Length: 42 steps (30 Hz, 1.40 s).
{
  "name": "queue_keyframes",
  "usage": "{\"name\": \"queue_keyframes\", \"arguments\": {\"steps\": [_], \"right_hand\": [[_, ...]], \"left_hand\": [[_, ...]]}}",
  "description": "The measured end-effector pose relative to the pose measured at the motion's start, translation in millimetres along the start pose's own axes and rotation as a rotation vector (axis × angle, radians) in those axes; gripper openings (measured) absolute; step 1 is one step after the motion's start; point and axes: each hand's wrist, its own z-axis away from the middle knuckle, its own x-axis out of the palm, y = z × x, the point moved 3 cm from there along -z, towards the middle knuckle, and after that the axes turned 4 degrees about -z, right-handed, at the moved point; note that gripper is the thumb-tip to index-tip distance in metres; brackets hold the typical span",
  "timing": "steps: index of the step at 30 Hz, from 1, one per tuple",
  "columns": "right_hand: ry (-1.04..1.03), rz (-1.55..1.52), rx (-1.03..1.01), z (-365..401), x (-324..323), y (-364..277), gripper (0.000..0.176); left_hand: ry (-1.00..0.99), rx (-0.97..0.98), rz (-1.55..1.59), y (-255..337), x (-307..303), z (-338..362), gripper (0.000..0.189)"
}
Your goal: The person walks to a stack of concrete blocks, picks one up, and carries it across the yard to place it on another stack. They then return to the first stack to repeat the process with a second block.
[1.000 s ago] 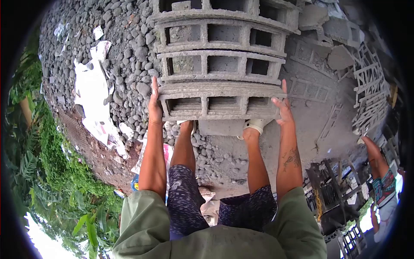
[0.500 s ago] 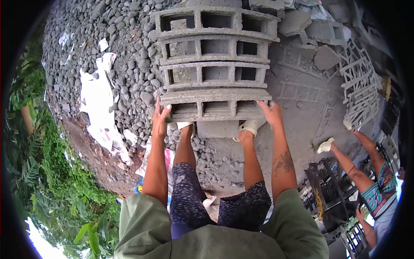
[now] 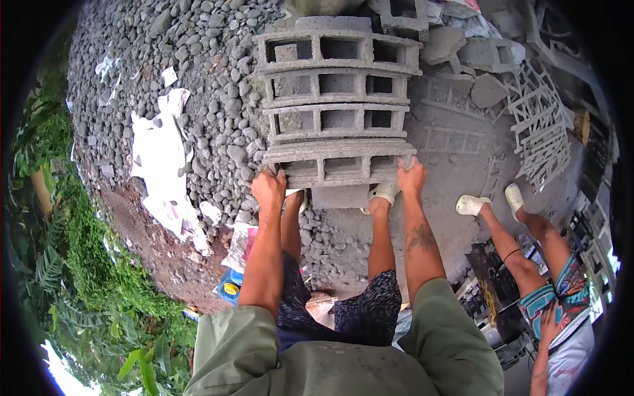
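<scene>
While the bare left hand [image 3: 269,189] is gripping the nearest grey, hollow concrete block [image 3: 320,170] at left, the bare right hand [image 3: 411,177] is clasping its right end.

Grey gravel [image 3: 218,99] covers the ground outdoors, in daylight. White sheeting [image 3: 158,171] lies on the gravel. Left of and below the gravel are brown soil [image 3: 162,264] and green plants [image 3: 86,264]. Right of the gravel spreads dusty grey ground [image 3: 456,165].
</scene>
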Motion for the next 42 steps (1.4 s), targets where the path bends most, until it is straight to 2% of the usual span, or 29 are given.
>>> {"name": "queue_keyframes", "arguments": {"steps": [5,9,14,17,20,21,22,27,29,31,32,33,35,36,37,38,39,40,42], "right_hand": [[0.104,-0.038,-0.054,-1.3,-28.5,-15.6,0.028],[0.116,-0.034,-0.159,-39.4,-53.7,-61.6,0.029],[0.162,0.012,-0.218,-111.3,-28.5,-98.8,0.029],[0.176,0.023,-0.184,-136.4,-12.8,-95.9,0.029],[0.147,0.088,-0.172,-150.8,-4.6,-96.1,0.034],[0.041,0.17,-0.173,-155.8,-3.9,-95.9,0.036],[-0.06,0.252,-0.176,-159.5,-3.1,-96.3,0.037],[-0.127,0.242,-0.188,-166.3,-10.4,-100.1,0.037],[-0.156,0.264,-0.171,-173.7,-5.3,-100.3,0.034],[-0.203,0.285,-0.163,-166.7,-11.4,-106.2,0.034],[-0.254,0.213,-0.021,-160.1,-18.2,-110.0,0.049],[-0.265,0.221,-0.013,-152.2,-12.7,-96.2,0.049],[0.061,-0.319,-0.097,-136.6,-8.7,-61.1,0.077],[-0.034,-0.484,0.051,-111.5,-16.0,-48.1,0.098],[-0.097,-0.551,0.138,-85.9,-14.2,-25.6,0.097],[-0.159,-0.618,0.219,-64.6,-5.1,4.2,0.095],[-0.272,-0.497,0.188,-49.8,4.2,27.5,0.095],[-0.385,-0.373,0.159,-40.0,12.7,42.6,0.095],[-0.439,-0.366,0.145,-46.7,30.6,53.6,0.093]], "left_hand": [[0.037,-0.025,0.046,16.1,-24.8,1.7,0.027],[0.066,0.006,0.072,38.9,-46.0,-40.6,0.031],[0.146,0.016,-0.001,72.1,-46.8,-121.7,0.033],[0.152,0.044,-0.038,87.8,-43.1,-137.9,0.033],[0.156,0.072,-0.074,90.3,-35.3,-151.2,0.032],[0.157,0.101,-0.079,90.8,-32.8,-153.3,0.031],[0.088,0.045,-0.038,89.9,-29.9,-157.5,0.035],[0.011,0.026,-0.034,88.8,-32.2,-162.3,0.034],[-0.002,0.099,-0.065,87.4,-25.9,-172.3,0.039],[-0.033,0.084,-0.035,86.1,-22.5,-171.0,0.042],[-0.042,0.071,0.005,84.9,-22.7,-166.6,0.046],[0.027,0.182,-0.033,79.0,-22.6,-161.9,0.058],[0.055,0.11,0.187,50.2,-30.9,-128.7,0.072],[-0.025,-0.013,0.479,17.9,-20.9,-107.9,0.077],[-0.101,-0.135,0.77,-16.0,-3.8,-87.9,0.083],[-0.268,-0.195,0.781,-39.7,11.2,-66.0,0.085],[-0.431,-0.253,0.793,-52.8,24.3,-52.6,0.087],[-0.434,-0.256,0.794,-52.2,31.1,-48.7,0.087],[-0.512,-0.183,0.643,-43.4,52.2,-46.0,0.072]]}}
